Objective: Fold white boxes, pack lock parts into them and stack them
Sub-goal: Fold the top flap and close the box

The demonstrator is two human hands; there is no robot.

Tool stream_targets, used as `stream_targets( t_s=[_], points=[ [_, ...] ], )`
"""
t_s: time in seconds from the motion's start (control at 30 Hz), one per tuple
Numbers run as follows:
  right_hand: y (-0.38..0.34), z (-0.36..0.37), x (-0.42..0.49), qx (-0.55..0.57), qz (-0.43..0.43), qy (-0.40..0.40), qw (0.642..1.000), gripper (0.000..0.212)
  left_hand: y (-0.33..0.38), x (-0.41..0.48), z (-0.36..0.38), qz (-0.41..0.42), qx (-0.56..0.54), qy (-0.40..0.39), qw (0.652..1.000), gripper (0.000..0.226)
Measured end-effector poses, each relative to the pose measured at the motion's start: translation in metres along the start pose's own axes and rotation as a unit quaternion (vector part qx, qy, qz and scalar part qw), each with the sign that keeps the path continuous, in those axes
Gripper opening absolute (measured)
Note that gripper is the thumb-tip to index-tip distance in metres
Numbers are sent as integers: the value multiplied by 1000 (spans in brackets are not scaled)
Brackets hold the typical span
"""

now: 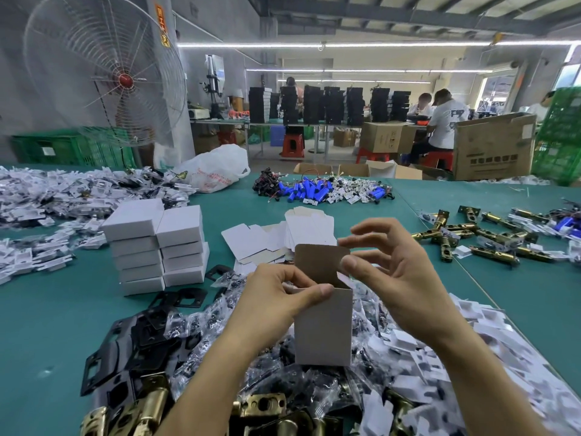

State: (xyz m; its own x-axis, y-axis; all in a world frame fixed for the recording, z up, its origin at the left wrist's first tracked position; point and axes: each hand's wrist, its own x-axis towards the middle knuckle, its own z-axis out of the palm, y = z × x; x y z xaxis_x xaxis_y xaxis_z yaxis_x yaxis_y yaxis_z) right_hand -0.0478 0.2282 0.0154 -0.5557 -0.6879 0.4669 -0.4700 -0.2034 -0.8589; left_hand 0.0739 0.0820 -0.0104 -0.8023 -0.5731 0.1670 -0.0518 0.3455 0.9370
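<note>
- Green counter (63, 325) in a workshop, strewn with bagged lock parts (408, 344) and brass latches (490, 236).
- White box (323, 328) stands upright above the parts at the near centre, its top flap raised.
- Left hand (276, 297) fingers grip its upper left edge.
- Right hand (408, 278) thumb and forefinger seem to pinch the flap; the other fingers are spread.
- Stacked closed boxes (157, 247) sit to the left.

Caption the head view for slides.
Left hand holds an upright open box; right hand pinches its flap, beside stacked boxes.
</note>
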Motion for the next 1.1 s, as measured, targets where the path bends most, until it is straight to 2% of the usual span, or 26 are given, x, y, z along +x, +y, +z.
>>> stream_targets(
  t_s=[0.07, 0.13, 0.23, 0.3, 0.37, 0.5, 0.67, 0.87, 1.0, 1.1],
  points=[
    [-2, 4, 0, -16, -8, -17, 1000, 32, 0, 0, -1, -4, -6, -4, 1000, 20],
    [-2, 8, 0, -58, -17, -26, 998, 25, 0, -1, -2, -8, -20, -15, 1000, 18],
    [1, 9, 1, -50, -13, -16, 999, 13, 2, -1, -3, -6, -62, -25, 998, 12],
    [2, 8, 2, -41, 0, -36, 999, 6, 4, -2, -4, 7, -92, -5, 996, 13],
    [4, 6, 2, -53, 11, -55, 997, 12, 4, -2, -5, 13, -123, 28, 992, 14],
    [3, 3, 1, -54, 22, -58, 997, 15, 2, 0, -5, 16, -123, 65, 990, 29],
    [3, 3, -1, -59, 29, -57, 996, 21, 1, -1, -8, 12, -98, 60, 993, 57],
    [6, 2, 0, -2, 66, -44, 997, 24, 2, -1, -5, 24, -82, 48, 995, 25],
    [10, -1, 0, -6, 105, -40, 994, 23, 3, 0, -4, 22, -82, 48, 995, 20],
    [12, -1, 1, -38, 100, -20, 994, 18, 2, 1, -3, 21, -79, 55, 995, 19]
  ],
)
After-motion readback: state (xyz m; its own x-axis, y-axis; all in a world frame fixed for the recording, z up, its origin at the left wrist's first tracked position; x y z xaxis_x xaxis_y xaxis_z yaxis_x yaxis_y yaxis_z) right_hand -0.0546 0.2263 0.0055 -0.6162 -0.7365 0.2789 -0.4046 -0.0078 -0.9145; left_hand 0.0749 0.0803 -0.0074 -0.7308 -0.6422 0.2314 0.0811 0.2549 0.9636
